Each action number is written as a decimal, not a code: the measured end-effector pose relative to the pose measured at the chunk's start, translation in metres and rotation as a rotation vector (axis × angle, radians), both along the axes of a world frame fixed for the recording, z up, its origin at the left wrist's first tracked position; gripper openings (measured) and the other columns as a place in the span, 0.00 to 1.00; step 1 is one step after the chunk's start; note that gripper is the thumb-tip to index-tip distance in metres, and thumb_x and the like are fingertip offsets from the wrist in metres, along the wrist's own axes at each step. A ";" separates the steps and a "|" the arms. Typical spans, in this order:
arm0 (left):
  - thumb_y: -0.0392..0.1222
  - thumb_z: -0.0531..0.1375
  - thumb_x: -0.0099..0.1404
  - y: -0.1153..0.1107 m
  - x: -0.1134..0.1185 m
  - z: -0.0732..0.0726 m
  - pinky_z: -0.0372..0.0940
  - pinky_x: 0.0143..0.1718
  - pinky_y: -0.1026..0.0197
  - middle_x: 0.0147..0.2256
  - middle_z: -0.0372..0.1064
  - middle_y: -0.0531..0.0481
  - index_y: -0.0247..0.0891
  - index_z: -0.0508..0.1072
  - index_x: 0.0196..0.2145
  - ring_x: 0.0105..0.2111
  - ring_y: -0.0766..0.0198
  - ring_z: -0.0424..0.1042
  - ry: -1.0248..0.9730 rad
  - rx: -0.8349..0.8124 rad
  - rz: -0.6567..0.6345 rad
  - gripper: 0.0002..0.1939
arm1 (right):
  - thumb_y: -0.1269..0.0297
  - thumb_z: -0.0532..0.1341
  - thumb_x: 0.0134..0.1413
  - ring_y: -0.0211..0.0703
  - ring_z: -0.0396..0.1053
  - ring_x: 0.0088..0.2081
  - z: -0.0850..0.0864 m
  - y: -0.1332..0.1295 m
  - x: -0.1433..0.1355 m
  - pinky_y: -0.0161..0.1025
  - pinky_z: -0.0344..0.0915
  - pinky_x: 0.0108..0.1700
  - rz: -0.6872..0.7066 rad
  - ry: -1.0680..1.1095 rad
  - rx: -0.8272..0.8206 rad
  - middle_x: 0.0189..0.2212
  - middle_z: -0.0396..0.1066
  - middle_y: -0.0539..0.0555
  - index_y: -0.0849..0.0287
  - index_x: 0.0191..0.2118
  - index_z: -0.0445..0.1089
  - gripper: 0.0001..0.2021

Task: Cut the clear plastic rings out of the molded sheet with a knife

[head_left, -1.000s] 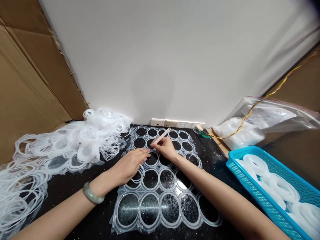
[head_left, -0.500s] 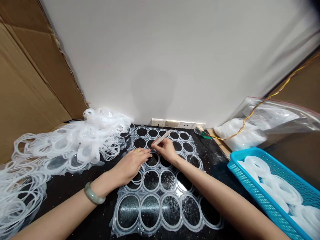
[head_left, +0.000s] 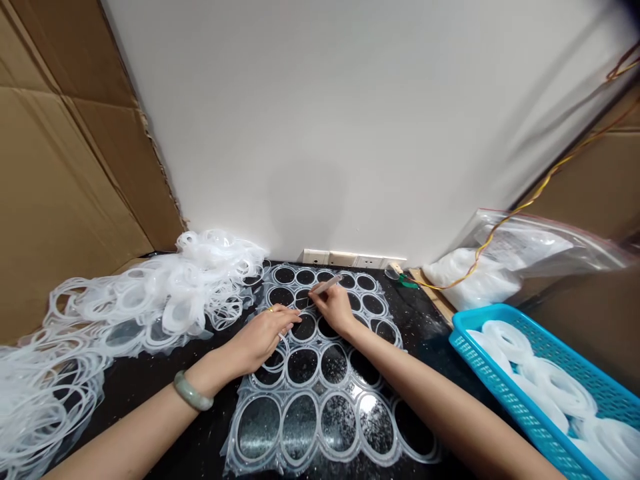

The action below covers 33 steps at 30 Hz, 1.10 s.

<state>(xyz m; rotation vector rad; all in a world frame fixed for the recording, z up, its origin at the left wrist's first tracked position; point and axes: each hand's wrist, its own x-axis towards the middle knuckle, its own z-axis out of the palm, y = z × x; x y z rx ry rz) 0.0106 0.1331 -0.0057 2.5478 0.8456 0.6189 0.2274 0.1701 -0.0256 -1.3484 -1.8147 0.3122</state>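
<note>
A translucent rubbery sheet (head_left: 300, 385) with rows of round openings lies flat on the black tabletop. My left hand (head_left: 265, 337) rests on its left part, fingers stretched out over the rings; the thumb is mostly hidden. A thin loose ring (head_left: 277, 363) shows just under that palm, and I cannot tell whether the hand grips it. My right hand (head_left: 334, 310) is closed on a slim white pen-like tool (head_left: 327, 285), tilted with its rear end up and to the right. The tool's lower end points at a ring near my left fingertips; its tip is too small to make out.
A heap of clear ring-shaped pieces (head_left: 150, 300) spreads along the left. At right stands a blue plastic basket (head_left: 467, 340) with stacked white rings (head_left: 555, 387). Behind it lies a clear bag (head_left: 460, 273). A yellow-brown wire (head_left: 500, 230) runs to the power strip (head_left: 345, 259) by the wall.
The view has shifted slightly. My right hand and the tool have moved a little nearer my left hand, and the tool lies at a lower angle. My left hand stays on the sheet.
</note>
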 end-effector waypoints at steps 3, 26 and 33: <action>0.35 0.46 0.72 0.000 -0.003 -0.001 0.61 0.56 0.52 0.54 0.67 0.46 0.41 0.69 0.53 0.55 0.59 0.63 -0.003 -0.005 -0.006 0.18 | 0.70 0.61 0.54 0.43 0.72 0.32 0.003 0.001 0.001 0.33 0.63 0.36 -0.083 -0.059 0.009 0.32 0.76 0.53 0.59 0.32 0.75 0.05; 0.37 0.47 0.72 -0.005 -0.002 0.005 0.62 0.55 0.55 0.51 0.69 0.45 0.39 0.71 0.51 0.52 0.60 0.66 -0.012 -0.017 0.047 0.17 | 0.67 0.55 0.62 0.47 0.73 0.38 0.049 0.021 0.038 0.35 0.61 0.39 -0.195 -0.275 0.163 0.39 0.76 0.57 0.58 0.40 0.77 0.12; 0.38 0.47 0.71 -0.006 -0.002 0.005 0.63 0.54 0.55 0.52 0.69 0.44 0.40 0.71 0.51 0.52 0.59 0.67 0.021 0.008 0.059 0.17 | 0.60 0.57 0.56 0.53 0.72 0.36 0.047 0.020 0.084 0.40 0.62 0.38 -0.552 0.178 0.055 0.33 0.76 0.64 0.65 0.37 0.77 0.15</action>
